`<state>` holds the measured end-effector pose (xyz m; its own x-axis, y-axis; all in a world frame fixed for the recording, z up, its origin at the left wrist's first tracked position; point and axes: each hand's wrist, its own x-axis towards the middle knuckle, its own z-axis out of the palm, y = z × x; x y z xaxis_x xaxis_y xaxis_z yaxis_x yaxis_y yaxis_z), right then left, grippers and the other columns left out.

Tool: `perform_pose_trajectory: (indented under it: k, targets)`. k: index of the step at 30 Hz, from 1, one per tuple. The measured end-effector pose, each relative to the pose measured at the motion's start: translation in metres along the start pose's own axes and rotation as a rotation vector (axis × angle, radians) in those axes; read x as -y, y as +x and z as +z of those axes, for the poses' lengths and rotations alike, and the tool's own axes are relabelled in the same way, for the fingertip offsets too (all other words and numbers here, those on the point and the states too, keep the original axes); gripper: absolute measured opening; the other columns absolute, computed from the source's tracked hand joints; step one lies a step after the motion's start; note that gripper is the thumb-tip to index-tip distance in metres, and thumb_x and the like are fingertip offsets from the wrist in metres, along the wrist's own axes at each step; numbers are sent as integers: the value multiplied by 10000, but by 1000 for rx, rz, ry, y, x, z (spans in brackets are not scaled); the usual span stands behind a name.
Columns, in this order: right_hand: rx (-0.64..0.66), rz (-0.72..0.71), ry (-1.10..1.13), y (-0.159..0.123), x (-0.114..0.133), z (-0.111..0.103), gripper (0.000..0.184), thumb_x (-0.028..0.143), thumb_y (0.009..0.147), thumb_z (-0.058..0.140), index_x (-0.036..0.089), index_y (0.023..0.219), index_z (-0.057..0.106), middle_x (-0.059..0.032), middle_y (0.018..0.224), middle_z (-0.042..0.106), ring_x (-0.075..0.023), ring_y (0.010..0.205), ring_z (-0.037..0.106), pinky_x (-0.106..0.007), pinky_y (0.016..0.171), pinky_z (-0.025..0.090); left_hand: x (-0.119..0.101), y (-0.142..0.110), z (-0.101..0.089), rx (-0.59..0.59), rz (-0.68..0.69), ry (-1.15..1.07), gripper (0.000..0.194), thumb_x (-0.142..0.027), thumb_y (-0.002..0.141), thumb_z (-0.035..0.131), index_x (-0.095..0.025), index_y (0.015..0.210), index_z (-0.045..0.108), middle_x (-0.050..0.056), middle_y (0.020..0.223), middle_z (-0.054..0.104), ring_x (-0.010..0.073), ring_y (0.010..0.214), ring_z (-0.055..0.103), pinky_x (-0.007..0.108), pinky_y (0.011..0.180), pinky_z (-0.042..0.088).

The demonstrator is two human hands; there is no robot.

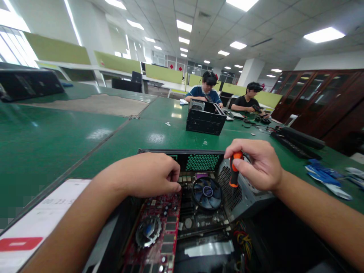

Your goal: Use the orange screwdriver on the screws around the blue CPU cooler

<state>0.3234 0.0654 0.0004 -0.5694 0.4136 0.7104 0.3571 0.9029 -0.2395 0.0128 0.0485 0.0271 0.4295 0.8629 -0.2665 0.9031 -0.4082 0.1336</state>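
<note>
My right hand (256, 165) grips an orange and black screwdriver (234, 170) that points down beside the grey power supply (241, 193) in the open computer case (142, 151). My left hand (150, 174) is closed, its fingers curled and its thumb at the far end of a red graphics card (170, 231). Whatever lies between those fingers is hidden. The card carries a round fan (148, 231). To its right, a dark CPU cooler fan (207, 192) sits on the motherboard between my hands. Coloured cables (243, 240) bunch below the power supply.
A second black case (205, 120) stands farther back on the green table (113, 140). Two people sit behind it. Keyboards (295, 142) and blue and white gloves (327, 178) lie at right. A phone-like screen (42, 212) is at left, under my forearm.
</note>
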Motion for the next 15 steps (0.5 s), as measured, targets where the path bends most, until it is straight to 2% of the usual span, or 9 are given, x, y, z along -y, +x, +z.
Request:
perform_pose_trajectory:
  k: [3,8,15]
  targets:
    - [34,-60,37,-1,-1,3,148,216,950,640,275,938,775,15,709,723,-177,561,608,-327,577,482,-2,-1,-1,12,-17,3,183,-400,1014,841,-319,853,875,25,861,878,258,726,724,409,744,494]
    - [128,-127,-16,4,3,0,135,157,913,669,277,914,732,29,704,738,-156,566,632,-300,593,485,-2,0,0,0,-4,2,166,-389,1008,849,-309,865,875,15,852,872,245,724,733,402,715,474]
    - [97,-165,-63,7,5,-2,138,153,865,663,288,833,670,40,651,677,-148,543,589,-294,573,473,-2,0,-3,34,-22,16,162,-377,1050,856,-299,908,868,3,858,876,235,738,747,401,715,460]
